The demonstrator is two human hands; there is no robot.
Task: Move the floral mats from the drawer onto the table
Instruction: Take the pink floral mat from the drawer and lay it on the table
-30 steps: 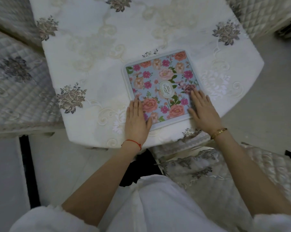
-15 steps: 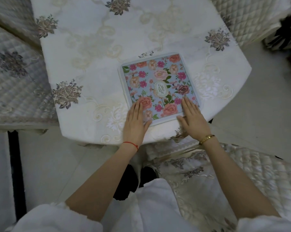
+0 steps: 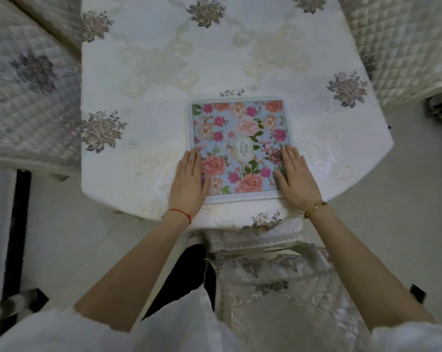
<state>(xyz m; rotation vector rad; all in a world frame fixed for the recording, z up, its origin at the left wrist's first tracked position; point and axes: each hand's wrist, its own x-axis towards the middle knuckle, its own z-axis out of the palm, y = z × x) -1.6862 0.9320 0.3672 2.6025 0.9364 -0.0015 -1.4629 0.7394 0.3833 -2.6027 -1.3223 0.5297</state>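
The floral mat [image 3: 240,148] has been turned a little and is now lined up square near the front edge of the tabletop [image 3: 143,72]. The left hand [image 3: 189,181] is laid flat, fingers straight, on its left side. The right hand [image 3: 294,176] is pressed flat on the right. Nothing is gripped. Placing seems nearly done.

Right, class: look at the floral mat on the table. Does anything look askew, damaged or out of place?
Nothing stands out. The floral mat lies flat on the embroidered tablecloth, near the table's front edge, with the left hand and right hand flat on its near corners.
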